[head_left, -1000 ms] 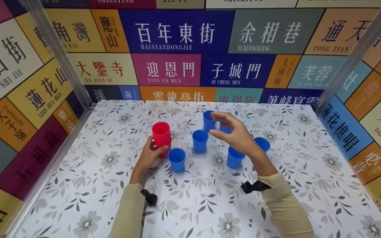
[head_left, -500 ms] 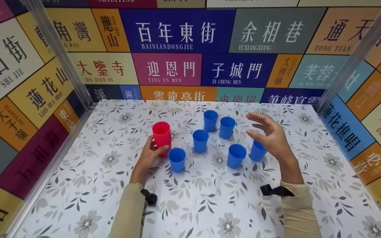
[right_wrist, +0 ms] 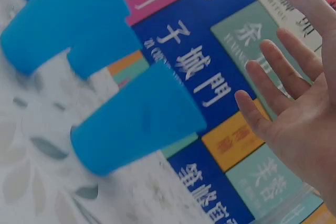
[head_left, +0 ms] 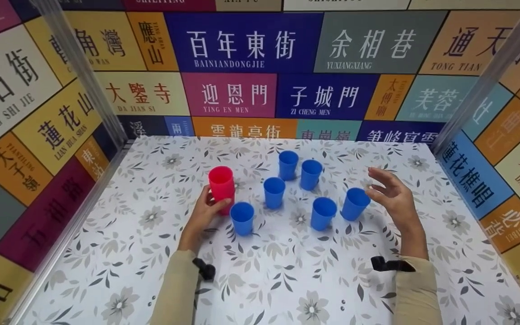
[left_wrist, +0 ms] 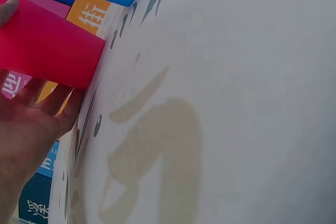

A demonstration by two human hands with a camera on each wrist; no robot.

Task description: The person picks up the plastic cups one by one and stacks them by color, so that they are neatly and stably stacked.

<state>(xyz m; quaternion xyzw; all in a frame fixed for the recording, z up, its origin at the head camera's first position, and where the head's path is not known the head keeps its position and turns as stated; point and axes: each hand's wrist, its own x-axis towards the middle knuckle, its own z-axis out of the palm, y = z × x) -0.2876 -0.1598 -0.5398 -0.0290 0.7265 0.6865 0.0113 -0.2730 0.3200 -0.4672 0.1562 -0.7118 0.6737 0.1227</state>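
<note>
- While the left hand (head_left: 203, 210) has its fingers and thumb wrapped round the lower part of a red cup (head_left: 221, 180), the right hand (head_left: 395, 198) is loose, fingers spread and a bit bent, with nothing in it.
- Red cup is upright on the left of the group. Can't tell if it's one cup or a nested stack. Front blue cup (head_left: 242, 220) is just beside it.
- Right hand hangs just right of the right-most blue cup (head_left: 355, 205), with a gap between them in the right wrist view. Four other blue cups (head_left: 274, 194) stand mouth-up in between.
- Table (head_left: 260, 289) is white, printed all over with grey flowers and leaves.
- Sign-covered walls on three sides: back wall (head_left: 260, 63), left wall (head_left: 30, 149), right wall (head_left: 508, 149). Shiny strips (head_left: 95, 67) run up the corners.
- Beige sleeves (head_left: 174, 284), black bands (head_left: 393, 264) at the wrists.
- Now the writing: Chinese characters with pinyin under most. Big blue panel (head_left: 244, 43) says 百年東街 BAINIANDONGJIE, grey panel (head_left: 364, 45) 余相巷 YUXIANGXIANG.
- Below those: pink panel (head_left: 229, 95) YING EN MEN, smaller blue panel (head_left: 325, 96) ZI CHENG MEN, cream panel (head_left: 138, 95) with red characters, DA JIAN SI.
- Left side has a yellow panel (head_left: 57, 128), LIAN HUA SHAN.
</note>
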